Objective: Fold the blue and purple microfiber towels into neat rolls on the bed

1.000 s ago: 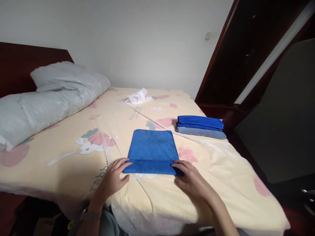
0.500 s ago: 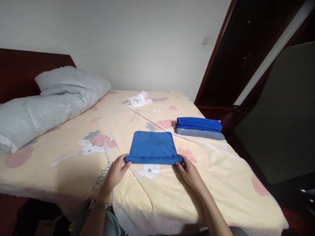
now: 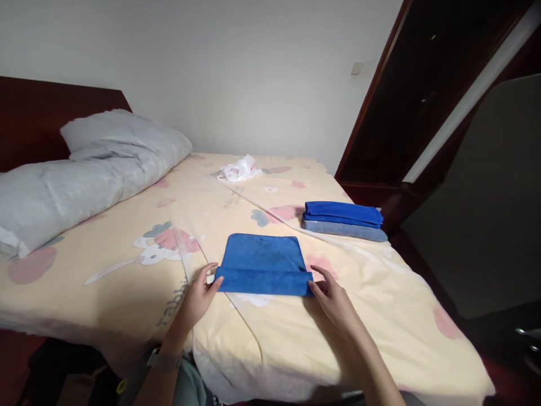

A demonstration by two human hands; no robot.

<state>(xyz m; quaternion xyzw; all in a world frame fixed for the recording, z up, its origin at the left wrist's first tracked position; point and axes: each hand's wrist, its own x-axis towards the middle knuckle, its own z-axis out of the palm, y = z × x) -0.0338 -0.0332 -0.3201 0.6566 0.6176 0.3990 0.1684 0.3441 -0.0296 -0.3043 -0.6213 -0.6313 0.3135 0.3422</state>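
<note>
A blue cloth [image 3: 264,254] lies on the bed in front of me, its near edge turned over into a flat band. At the band's left end is my left hand [image 3: 203,288], thumb on the cloth and fingers apart from the thumb. My right hand [image 3: 332,293] is at the right end, its thumb touching the corner and the index finger stretched out above it. Neither hand is closed round the cloth. Folded bright blue cloths [image 3: 343,214] rest on a folded grey-blue cloth [image 3: 344,230] to the right.
A crumpled white plastic bag [image 3: 239,169] lies toward the back of the patterned bed sheet [image 3: 127,304]. On the left is a bunched grey quilt [image 3: 97,169] beside the dark headboard [image 3: 54,115]. The wall stands behind the bed.
The turned-over band has become wider and flatter and sits slightly nearer to me. The cloth's far part has got shorter. My right fingers have lifted off the cloth and spread.
</note>
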